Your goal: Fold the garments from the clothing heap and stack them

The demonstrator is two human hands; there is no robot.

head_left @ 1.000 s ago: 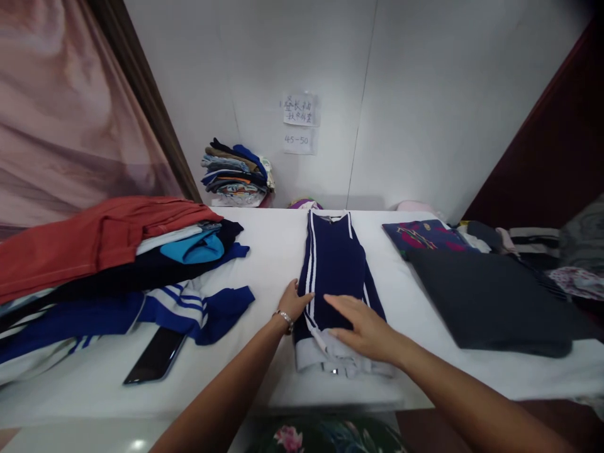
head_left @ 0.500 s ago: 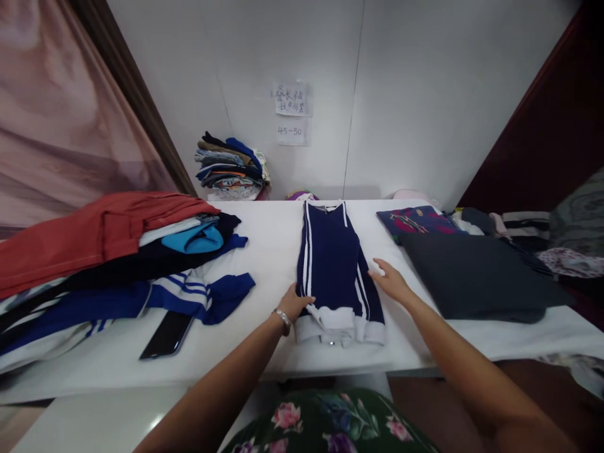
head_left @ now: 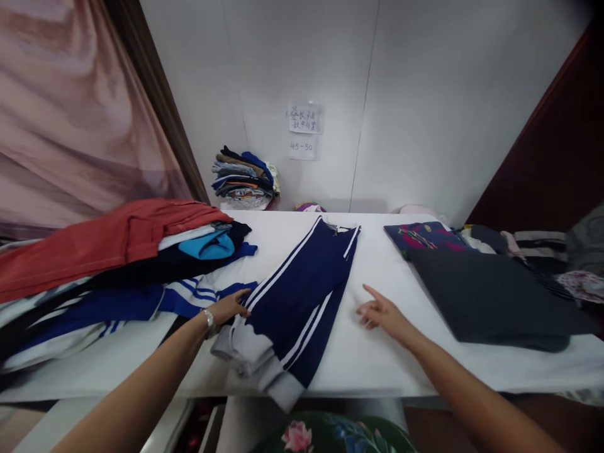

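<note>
A folded navy jacket [head_left: 295, 283] with white stripes and a grey ribbed hem lies slantwise on the white table. Its hem end points toward me and pokes a little past the front edge. My left hand [head_left: 229, 306] grips the left side of the jacket just above the hem, thumb on top. To the right of the jacket, my right hand [head_left: 380, 313] hovers over the white cloth with nothing in it, the index finger stretched out and the other fingers loosely bent.
On the left lies a heap of clothes with red trousers [head_left: 127, 236] on top and a blue-and-white garment [head_left: 184, 294] at its front. A dark grey folded garment [head_left: 486, 292] rests over a patterned one [head_left: 425, 236] on the right. Folded clothes [head_left: 245, 176] are stacked behind the table.
The jacket has swung from straight to slanted, its hem end shifting left and toward me with my left hand. My right hand has come away from the jacket's right side.
</note>
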